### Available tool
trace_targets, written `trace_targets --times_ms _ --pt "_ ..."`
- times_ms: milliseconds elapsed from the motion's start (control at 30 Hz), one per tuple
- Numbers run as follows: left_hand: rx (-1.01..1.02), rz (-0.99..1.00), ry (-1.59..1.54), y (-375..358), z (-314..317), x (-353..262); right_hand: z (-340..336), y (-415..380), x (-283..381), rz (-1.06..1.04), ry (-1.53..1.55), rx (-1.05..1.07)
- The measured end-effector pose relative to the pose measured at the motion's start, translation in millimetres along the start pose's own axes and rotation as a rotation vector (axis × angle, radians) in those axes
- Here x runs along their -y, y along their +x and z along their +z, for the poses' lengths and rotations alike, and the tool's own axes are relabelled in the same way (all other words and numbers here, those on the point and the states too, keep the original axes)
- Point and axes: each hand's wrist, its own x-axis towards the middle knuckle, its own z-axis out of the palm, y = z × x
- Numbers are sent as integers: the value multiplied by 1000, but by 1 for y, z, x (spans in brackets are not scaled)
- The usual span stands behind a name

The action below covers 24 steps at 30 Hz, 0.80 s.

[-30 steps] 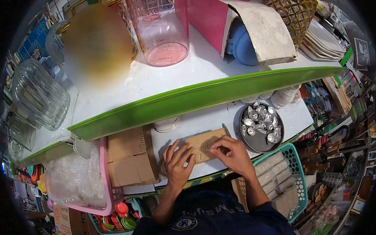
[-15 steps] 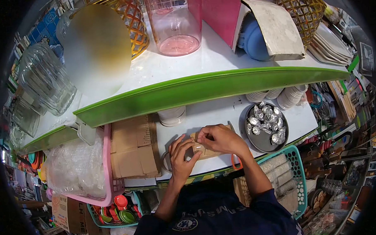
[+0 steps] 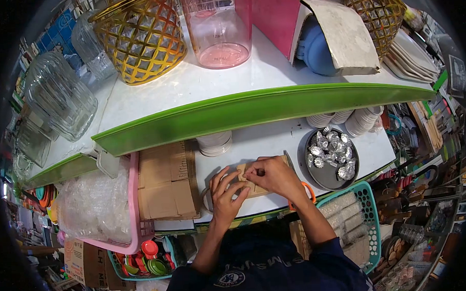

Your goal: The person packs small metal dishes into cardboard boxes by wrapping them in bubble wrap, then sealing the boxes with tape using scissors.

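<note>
My left hand (image 3: 227,198) lies with its fingers apart over the left side of a small flat brown piece, perhaps cardboard (image 3: 260,190). My right hand (image 3: 276,179) is above the same piece, thumb and fingertips pinched together; whatever is between them is too small to make out. Just right of that hand lie scissors with an orange handle (image 3: 310,193), partly covered by my wrist. A grey ring, perhaps a tape roll (image 3: 205,202), shows beside my left hand, which partly hides it.
Folded cardboard (image 3: 165,199) and a pink basket (image 3: 134,200) of clear plastic stand left. To the right, a dark round pan (image 3: 320,179) holds silvery fluted molds (image 3: 329,147); a teal basket (image 3: 373,212) sits below. A green-edged shelf (image 3: 262,104) overhangs the work surface.
A small white patch near my left fingertips no longer shows. My right hand has shifted slightly, and more of the orange scissors handle is visible. The blurred patch over the gold basket has gone.
</note>
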Motion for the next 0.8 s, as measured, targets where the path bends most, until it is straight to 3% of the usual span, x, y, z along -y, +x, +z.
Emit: trace_targets --times_ms 133,200,433,633,800 --pt "-1 0 1 -1 1 -1 8 -3 -5 -80 62 -107" --pt "-2 2 6 -1 0 -2 7 -3 6 44 60 -233" --pt "9 -13 18 -1 0 -4 11 -2 -2 119 41 -265" --pt "32 -96 -84 2 -3 -9 7 -2 0 -16 32 -236" --pt "91 -127 -44 6 -7 -15 16 1 -7 73 6 -288"
